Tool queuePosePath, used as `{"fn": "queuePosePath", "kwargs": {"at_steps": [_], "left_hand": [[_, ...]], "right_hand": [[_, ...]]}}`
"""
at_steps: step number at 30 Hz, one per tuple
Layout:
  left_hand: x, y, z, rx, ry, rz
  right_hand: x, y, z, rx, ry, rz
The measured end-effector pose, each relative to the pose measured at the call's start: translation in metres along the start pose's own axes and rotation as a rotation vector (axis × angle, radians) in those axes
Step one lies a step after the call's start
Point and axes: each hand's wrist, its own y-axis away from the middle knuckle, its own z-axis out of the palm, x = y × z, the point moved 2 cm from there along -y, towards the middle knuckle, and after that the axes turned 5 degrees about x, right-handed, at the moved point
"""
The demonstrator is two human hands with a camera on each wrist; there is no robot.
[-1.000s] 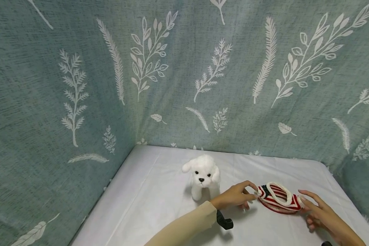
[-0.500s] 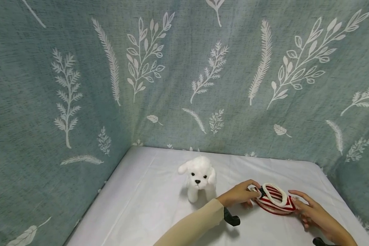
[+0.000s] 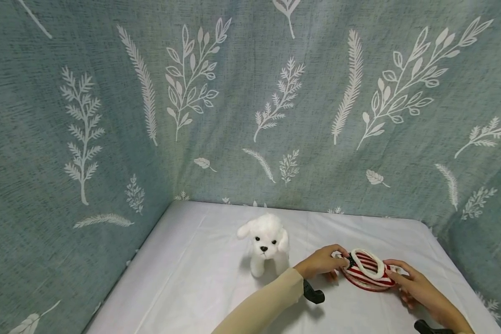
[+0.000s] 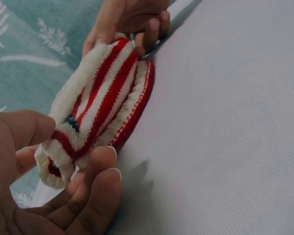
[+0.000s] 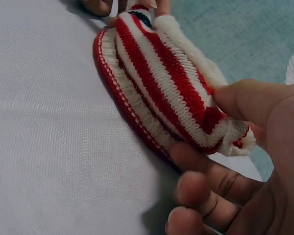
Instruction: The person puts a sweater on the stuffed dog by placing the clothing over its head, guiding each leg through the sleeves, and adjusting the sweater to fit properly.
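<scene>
Your left hand [image 3: 320, 262] and right hand [image 3: 415, 285] pinch opposite ends of a red-and-white striped, white-rimmed knitted garment [image 3: 365, 280], thumbs above. It sits between them, low at the right part of the white cloth-covered table [image 3: 192, 273]. Left of it stands a fluffy white toy dog [image 3: 268, 246], before a grey-green leaf-patterned curtain [image 3: 234, 120].

And here's a plain beige sleeve [image 3: 260, 304], long and lightly creased, covering the left arm right up to a cuff behind the bare left hand [image 3: 320, 262]. Just under that cuff, a black fitting [image 3: 314, 295], curved like a stubby hook! Over by the right wrist, another black, rounded piece [image 3: 429, 327], partly cut off below
</scene>
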Motion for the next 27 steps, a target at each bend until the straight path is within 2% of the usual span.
{"fn": "queuePosePath", "kwargs": {"at_steps": [8,15,20,23,27], "left_hand": [[-0.0046,-0.0051,0.0018,-0.075,0.035,0.011],[-0.0069,-0.0077,0.0001,-0.026,0.133,-0.029],[-0.0062,-0.0087,0.0013,-0.002,0.158,-0.057],[-0.0045,-0.0082,0.0023,0.011,0.145,-0.04],[-0.0028,-0.0088,0.003,0.025,0.11,0.025]], "right_hand": [[0.0062,-0.002,0.0041,-0.044,-0.072,-0.012],[0.0059,-0.0023,0.0044,-0.076,-0.115,-0.024],[0.0055,-0.0035,0.0042,-0.069,-0.129,-0.036],[0.0048,-0.0037,0.0047,-0.042,-0.14,-0.027],[0.0041,-0.0023,0.0055,-0.012,-0.133,-0.027]]}}
